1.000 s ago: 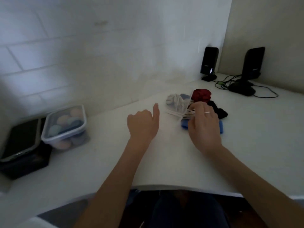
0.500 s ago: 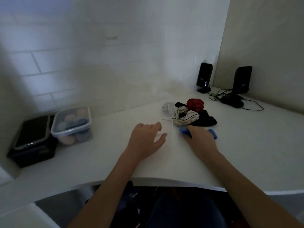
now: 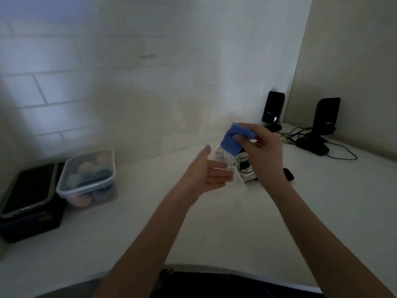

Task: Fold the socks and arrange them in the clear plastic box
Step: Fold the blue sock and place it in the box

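My right hand is raised above the white counter and pinches a blue sock that hangs from its fingers. Below and to the left, my left hand is held open, palm turned toward the sock, holding nothing. Behind both hands lies a loose pile of socks, striped white and black ones, largely hidden by my right wrist. The clear plastic box stands at the left of the counter by the wall, with several rolled socks in orange, teal and dark blue inside.
A black case with a phone-like device lies left of the box. Two black speakers with cables stand in the back right corner. The counter's curved front edge is close to my body.
My right hand lifted the blue sock off the counter into the air. My left hand rose and opened its palm toward the sock. The view tilted upward.
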Tool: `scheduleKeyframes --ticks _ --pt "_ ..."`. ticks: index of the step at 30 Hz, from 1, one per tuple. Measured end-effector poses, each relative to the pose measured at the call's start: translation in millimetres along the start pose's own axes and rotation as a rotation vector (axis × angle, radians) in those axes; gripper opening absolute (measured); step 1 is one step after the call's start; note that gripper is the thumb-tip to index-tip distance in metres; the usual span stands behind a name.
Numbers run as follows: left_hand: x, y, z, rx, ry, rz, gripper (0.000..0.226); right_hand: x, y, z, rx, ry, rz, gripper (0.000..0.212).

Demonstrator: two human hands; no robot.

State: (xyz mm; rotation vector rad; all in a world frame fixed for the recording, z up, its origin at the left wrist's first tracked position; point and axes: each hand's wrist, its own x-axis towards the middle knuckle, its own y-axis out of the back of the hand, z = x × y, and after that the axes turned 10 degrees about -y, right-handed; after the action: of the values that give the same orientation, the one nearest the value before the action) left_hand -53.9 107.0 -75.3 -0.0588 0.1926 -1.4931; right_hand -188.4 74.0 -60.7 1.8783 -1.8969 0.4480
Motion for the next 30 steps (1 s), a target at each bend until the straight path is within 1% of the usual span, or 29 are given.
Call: scheduleKeyframes --ticks 1,2,3,4,6,7,9,12,15,18,20,22,24,30 --pt "4.9 10.9 7.9 -0.170 0.072 -0.059 0.070 1.9 -8.4 -0.7 -0.009 0.019 -0.076 0.031" --pt "8.9 21.2 14.0 -0.301 0.100 -0.107 0.071 3.1 -17.3 -0.2 -0.038 0.032 -0.161 0.031" --pt "12.6 32.0 18.2 -0.396 0.097 -0.129 0.069 4.1 -25.6 1.9 -0.098 0.051 -0.246 0.030" --pt "14.8 39.7 21.8 -0.444 0.083 -0.122 0.060 4.1 -33.1 5.9 -0.177 0.080 -0.327 0.028" --pt "19.1 49.3 23.4 -0.406 0.030 -0.041 0.039 3.7 -43.5 17.0 -0.282 0.123 -0.451 0.026" --pt "21.5 52.9 21.1 -0.373 0.000 0.008 0.034 3.7 -46.5 22.3 -0.281 0.116 -0.499 0.026" --pt "26.5 60.3 12.8 -0.279 -0.049 0.073 0.037 5.0 -50.7 28.0 -0.234 0.053 -0.564 0.023" --pt "26.6 67.7 3.5 -0.150 -0.094 0.090 0.035 14.5 -56.8 29.5 -0.186 -0.071 -0.595 0.015" --pt "24.5 71.4 1.3 0.030 -0.176 0.095 0.034 26.3 -63.2 26.4 -0.221 -0.075 -0.570 0.008" --pt "21.4 73.4 2.5 0.101 -0.223 0.052 0.036 40.4 -67.9 30.0 -0.326 -0.042 -0.509 0.013" --pt "20.0 73.9 4.0 0.122 -0.258 0.050 0.039 47.9 -70.7 29.0 -0.274 -0.133 -0.546 0.002" --pt "20.1 74.5 3.9 0.142 -0.299 0.060 0.044 52.6 -73.6 29.4 -0.188 -0.205 -0.593 0.013" --pt "20.6 76.3 3.4 0.159 -0.322 0.071 0.043 55.3 -76.9 28.6 -0.117 -0.258 -0.596 0.017" --pt "22.7 80.8 4.4 0.218 -0.327 0.034 0.030 60.8 -87.1 30.5 -0.182 -0.187 -0.608 0.011"
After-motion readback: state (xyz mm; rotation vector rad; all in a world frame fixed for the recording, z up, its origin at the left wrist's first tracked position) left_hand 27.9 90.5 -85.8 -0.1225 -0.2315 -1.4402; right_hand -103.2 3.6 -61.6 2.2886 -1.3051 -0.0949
